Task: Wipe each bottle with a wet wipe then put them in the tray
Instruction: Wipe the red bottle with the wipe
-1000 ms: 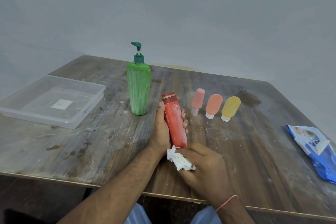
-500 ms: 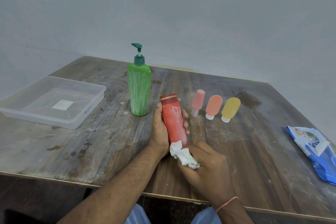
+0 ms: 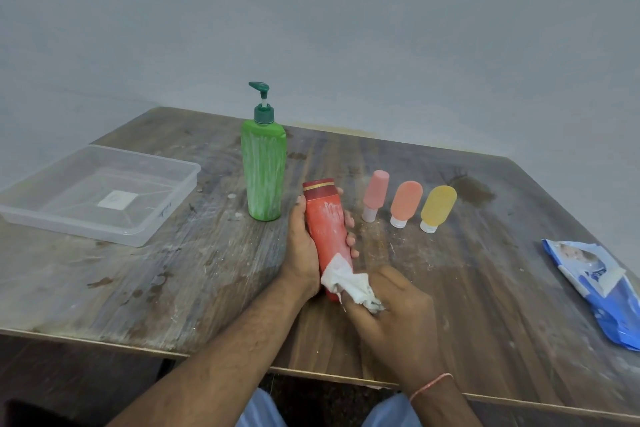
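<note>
A: Count it off from the left for me.

B: One clear tray (image 3: pixel 145 229) at the table's (image 3: pixel 173 288) left edge. Then five bottles: one green pump bottle (image 3: pixel 264 170) standing upright, one red bottle (image 3: pixel 325 229) in the hands, and a row of three small tubes lying cap-down toward us, pink tube (image 3: pixel 374 192), orange tube (image 3: pixel 406 201), yellow tube (image 3: pixel 437 206). One blue wipe pack (image 3: pixel 595 284) lies far right.

A: And the hands?

B: The left hand (image 3: pixel 304 246) wraps the red bottle, thumb on one side, fingertips showing on the other. The right hand (image 3: pixel 391 308) pinches one crumpled white wipe (image 3: pixel 349 282) against the bottle's lower end; how its inner fingers curl is hidden, I think.

A: Anything changed from a second ago?

B: The wipe has climbed from under the bottle's base onto its lower body. White streaks remain near the cap.
</note>
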Demonstrator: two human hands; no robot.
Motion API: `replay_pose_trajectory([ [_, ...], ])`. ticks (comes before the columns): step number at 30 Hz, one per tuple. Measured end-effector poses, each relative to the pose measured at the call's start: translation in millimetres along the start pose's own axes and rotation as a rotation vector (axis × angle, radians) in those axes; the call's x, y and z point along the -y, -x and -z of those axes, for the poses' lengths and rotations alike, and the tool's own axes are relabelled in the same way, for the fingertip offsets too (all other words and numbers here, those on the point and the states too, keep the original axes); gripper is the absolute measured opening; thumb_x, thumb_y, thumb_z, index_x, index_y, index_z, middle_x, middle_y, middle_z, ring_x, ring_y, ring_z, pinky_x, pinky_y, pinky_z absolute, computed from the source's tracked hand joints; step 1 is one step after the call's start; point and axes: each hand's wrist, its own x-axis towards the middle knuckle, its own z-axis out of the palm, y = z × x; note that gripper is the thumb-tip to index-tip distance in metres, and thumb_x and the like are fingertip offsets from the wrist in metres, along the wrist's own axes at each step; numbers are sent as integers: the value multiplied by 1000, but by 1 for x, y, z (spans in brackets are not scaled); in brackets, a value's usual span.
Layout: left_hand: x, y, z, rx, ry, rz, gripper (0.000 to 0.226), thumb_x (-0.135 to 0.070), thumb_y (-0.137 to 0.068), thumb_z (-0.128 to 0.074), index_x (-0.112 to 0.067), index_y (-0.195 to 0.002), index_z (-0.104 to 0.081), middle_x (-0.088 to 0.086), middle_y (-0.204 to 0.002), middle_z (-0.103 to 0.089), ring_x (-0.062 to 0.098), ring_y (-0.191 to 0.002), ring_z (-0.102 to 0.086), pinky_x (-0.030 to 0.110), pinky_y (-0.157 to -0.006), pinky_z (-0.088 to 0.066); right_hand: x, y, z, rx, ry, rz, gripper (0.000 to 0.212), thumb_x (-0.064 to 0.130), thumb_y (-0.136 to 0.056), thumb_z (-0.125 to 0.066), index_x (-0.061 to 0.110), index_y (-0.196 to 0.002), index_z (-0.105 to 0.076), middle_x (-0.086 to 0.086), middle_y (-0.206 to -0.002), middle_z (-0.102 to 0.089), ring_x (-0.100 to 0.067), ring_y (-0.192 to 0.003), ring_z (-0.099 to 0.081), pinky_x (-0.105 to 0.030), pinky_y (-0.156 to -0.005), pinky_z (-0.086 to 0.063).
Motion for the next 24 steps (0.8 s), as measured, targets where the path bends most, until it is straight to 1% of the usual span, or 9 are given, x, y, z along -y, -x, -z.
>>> replay_pose_trajectory([
  [2, -1, 1, 0, -5, -1, 0, 67, -70, -100, -32, -20, -131, -64, 12, -89, -60, 22, -61, -60, 35, -60, -52, -2, 0, 0, -3, -28, -13, 20, 37, -86, -76, 30, -75, -61, 22, -76, -46, 1, -60, -48, -25, -51, -45],
  [5, -2, 0, 0, 4, -13, 4, 66, -70, -99, -32, -21, -129, -66, 12, -88, -61, 22, -61, -61, 35, -61, -53, -4, 3, -1, 98, -79, 57, 19, 34, -89, -80, 24, -76, -72, 18, -80, -63, -3, -67, -61, -31, -56, -52],
  [7, -2, 1, 0, 3, -16, 12, 66, -70, -99, -32, -21, -128, -67, 12, -88, -61, 22, -61, -61, 35, -61, -53, -4, 2, -1, 73, -53, 44, 13, 35, -89, -83, 27, -83, -76, 19, -85, -67, -2, -70, -64, -29, -58, -53],
  [11, -2, 2, -2, -5, -9, 5, 67, -69, -100, -33, -19, -132, -63, 13, -88, -59, 22, -60, -60, 34, -60, -53, -5, -1, 0, -7, -49, -68, 24, 32, -83, -82, 35, -76, -59, 26, -74, -46, 1, -62, -52, -21, -54, -43],
  [14, -2, 2, -1, -14, -8, 12, 67, -70, -100, -32, -20, -132, -63, 13, -89, -60, 22, -61, -60, 35, -60, -53, -5, 1, 0, 87, -135, -12, 21, 34, -86, -82, 27, -74, -66, 22, -77, -57, -1, -66, -60, -27, -56, -50],
  [17, -3, 3, -3, -15, 2, 15, 66, -69, -101, -31, -20, -130, -65, 12, -88, -60, 22, -60, -60, 34, -60, -52, -6, 0, 0, 32, -76, -59, 18, 38, -86, -83, 31, -84, -67, 26, -80, -58, 2, -69, -60, -24, -59, -51],
  [19, -3, 3, -5, -21, 6, 10, 66, -68, -101, -31, -19, -130, -64, 12, -87, -60, 22, -59, -59, 35, -61, -52, -8, -1, -1, -14, -50, -133, 20, 38, -84, -81, 29, -78, -64, 21, -74, -55, -2, -64, -58, -30, -55, -50],
  [21, -4, 4, -5, -26, -13, 0, 67, -68, -101, -30, -18, -131, -63, 13, -87, -59, 22, -59, -58, 36, -61, -54, -10, 0, -2, 23, -96, -134, 24, 34, -81, -81, 26, -69, -62, 15, -68, -55, -6, -61, -57, -34, -52, -48],
  [24, -4, 3, -2, -33, -44, -2, 68, -67, -103, -27, -18, -131, -65, 14, -88, -61, 23, -60, -59, 39, -65, -57, -8, 1, -1, 70, -133, -65, 36, 27, -81, -87, 34, -68, -54, 25, -68, -51, 3, -63, -55, -16, -57, -41],
])
